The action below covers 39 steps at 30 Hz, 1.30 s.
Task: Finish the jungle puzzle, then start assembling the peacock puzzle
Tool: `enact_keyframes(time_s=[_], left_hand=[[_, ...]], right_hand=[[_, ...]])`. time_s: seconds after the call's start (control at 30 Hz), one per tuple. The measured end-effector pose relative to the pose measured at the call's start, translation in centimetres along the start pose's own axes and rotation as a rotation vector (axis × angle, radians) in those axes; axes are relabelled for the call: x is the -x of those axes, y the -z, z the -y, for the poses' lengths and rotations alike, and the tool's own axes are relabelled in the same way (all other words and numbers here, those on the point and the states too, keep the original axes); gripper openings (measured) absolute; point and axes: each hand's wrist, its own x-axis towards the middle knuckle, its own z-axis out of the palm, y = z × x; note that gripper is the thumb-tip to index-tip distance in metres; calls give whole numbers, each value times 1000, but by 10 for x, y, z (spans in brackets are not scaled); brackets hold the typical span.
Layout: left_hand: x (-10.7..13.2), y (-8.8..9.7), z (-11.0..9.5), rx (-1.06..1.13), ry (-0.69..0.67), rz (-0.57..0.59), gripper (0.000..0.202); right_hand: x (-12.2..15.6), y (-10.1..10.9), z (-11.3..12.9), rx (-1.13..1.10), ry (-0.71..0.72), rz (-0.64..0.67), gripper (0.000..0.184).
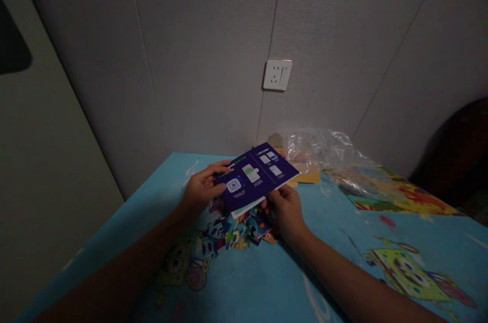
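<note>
A purple printed booklet (249,173), marked with a QR code and small device pictures, is tilted up between my hands. My left hand (203,186) grips its left edge, thumb on the front. At its lower right edge, my right hand (285,210) is closed on it, with the fingers partly hidden underneath. White or pale page edges show along the lower side. Below the booklet lies a heap of colourful jigsaw pieces (238,234) on the blue cloth (259,282); the booklet hides part of the heap.
Crumpled clear plastic (324,150) lies at the back near the wall, partly over a yellow-orange item (308,177). A colourful picture sheet (404,196) rests on the right. A wall socket (277,74) is above the table. A dark rounded object (453,145) stands far right.
</note>
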Motion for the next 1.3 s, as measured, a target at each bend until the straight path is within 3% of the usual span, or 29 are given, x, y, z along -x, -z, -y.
enact_keyframes(time_s=[0.17, 0.43, 0.63, 0.93, 1.1, 1.2, 1.3], left_hand=[[0, 0, -1, -13, -19, 34, 37], [0, 6, 3, -4, -7, 38, 36], [2, 0, -2, 34, 36, 16, 34], [1, 2, 1, 27, 19, 66, 33], [-1, -1, 7, -102, 155, -131, 25], [-4, -4, 7, 17, 170, -252, 32], [-8, -7, 4, 195, 137, -293, 34]], right_hand=[[0, 0, 0, -21, 11, -26, 29], [-2, 2, -1, 17, 31, -46, 28], [1, 0, 3, 28, 24, -43, 38], [1, 0, -1, -32, 26, -57, 35], [2, -1, 3, -6, 17, -63, 36], [2, 0, 0, -46, 8, -20, 36], [1, 1, -4, -107, 5, 28, 36]])
